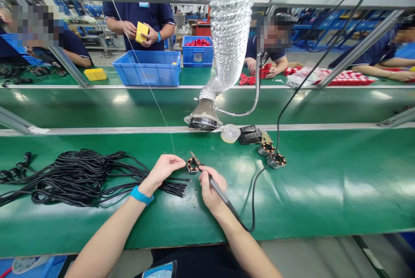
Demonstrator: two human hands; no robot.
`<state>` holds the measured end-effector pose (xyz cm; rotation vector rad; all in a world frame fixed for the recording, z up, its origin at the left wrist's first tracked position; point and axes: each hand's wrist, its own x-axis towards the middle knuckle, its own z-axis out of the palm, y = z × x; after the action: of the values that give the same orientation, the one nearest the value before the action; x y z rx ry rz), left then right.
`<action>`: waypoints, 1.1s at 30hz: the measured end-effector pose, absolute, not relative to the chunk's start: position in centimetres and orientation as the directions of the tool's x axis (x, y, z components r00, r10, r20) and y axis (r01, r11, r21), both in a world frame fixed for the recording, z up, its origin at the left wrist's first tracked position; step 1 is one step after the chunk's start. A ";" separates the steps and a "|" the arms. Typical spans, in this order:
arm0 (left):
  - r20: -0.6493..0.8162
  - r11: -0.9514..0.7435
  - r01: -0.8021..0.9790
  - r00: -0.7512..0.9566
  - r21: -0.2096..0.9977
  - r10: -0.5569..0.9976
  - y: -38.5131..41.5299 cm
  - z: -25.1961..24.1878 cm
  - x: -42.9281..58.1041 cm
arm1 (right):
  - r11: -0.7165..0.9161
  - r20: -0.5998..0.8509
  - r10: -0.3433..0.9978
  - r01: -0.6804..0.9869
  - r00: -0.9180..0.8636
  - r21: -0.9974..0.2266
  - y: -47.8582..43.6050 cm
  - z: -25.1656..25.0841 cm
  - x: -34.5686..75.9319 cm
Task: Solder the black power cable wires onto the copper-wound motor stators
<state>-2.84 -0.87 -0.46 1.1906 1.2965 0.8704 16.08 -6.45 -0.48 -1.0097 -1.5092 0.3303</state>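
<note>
My left hand [166, 168], with a blue wristband, is pinched closed beside a small round coil part [193, 166] on the green bench [324, 187]; a thin wire runs up from its fingers. My right hand [210, 187] grips a soldering iron [207, 176] like a pen, its tip resting on the round part. The iron's black cord [259, 174] loops off to the right. A bundle of black cables [84, 176] lies left of my left hand, their stripped ends pointing toward the part.
Two more round coil parts [272, 155] sit to the right, near a black stand [249, 134] and a tape roll [230, 133]. A silver fume hose [227, 44] hangs over the bench. Across the conveyor, people work by blue bins [147, 68] and red parts [343, 78].
</note>
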 end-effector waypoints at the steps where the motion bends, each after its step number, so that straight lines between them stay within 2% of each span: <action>1: -0.238 0.219 0.147 0.130 0.965 0.963 -0.8 -0.5 -2.9 | 0.593 0.665 0.743 0.390 0.071 -0.704 -6.2 -0.6 15.9; 6: -0.230 0.198 0.190 0.162 0.961 0.960 -0.9 0.0 -3.0 | 0.627 0.652 0.751 0.423 -0.105 -0.654 -4.2 -1.6 14.9; 12: -0.246 0.182 0.221 0.307 0.958 0.919 -1.4 1.2 -3.1 | 0.622 0.595 0.779 0.361 -0.198 -0.695 -3.1 -2.5 14.6; 14: -0.312 0.265 0.175 0.356 0.948 0.881 -1.5 1.1 -3.1 | 0.630 0.600 0.774 0.345 -0.204 -0.696 -3.0 -2.7 14.6; 17: -0.355 0.391 -0.001 0.418 0.920 0.837 -1.4 0.5 -2.9 | 0.622 0.609 0.776 0.353 -0.164 -0.699 -3.2 -2.9 14.2; 21: -0.289 0.378 -0.192 0.375 0.905 0.881 -1.1 -0.2 -2.7 | 0.568 0.573 0.815 0.308 -0.083 -0.763 -3.7 -2.9 13.4; 25: -0.282 0.347 -0.171 0.318 0.922 0.905 -0.7 0.1 -2.8 | 0.590 0.599 0.798 0.292 -0.069 -0.752 -4.2 -2.2 13.3; 33: -0.330 0.357 -0.086 0.228 0.930 0.916 2.7 1.1 -4.4 | 0.581 0.704 0.710 0.568 -0.005 -0.583 -7.5 3.8 19.3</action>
<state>-4.44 2.72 1.08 0.9541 1.1135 0.8577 19.34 -7.50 3.78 -1.0758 -1.6774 0.1564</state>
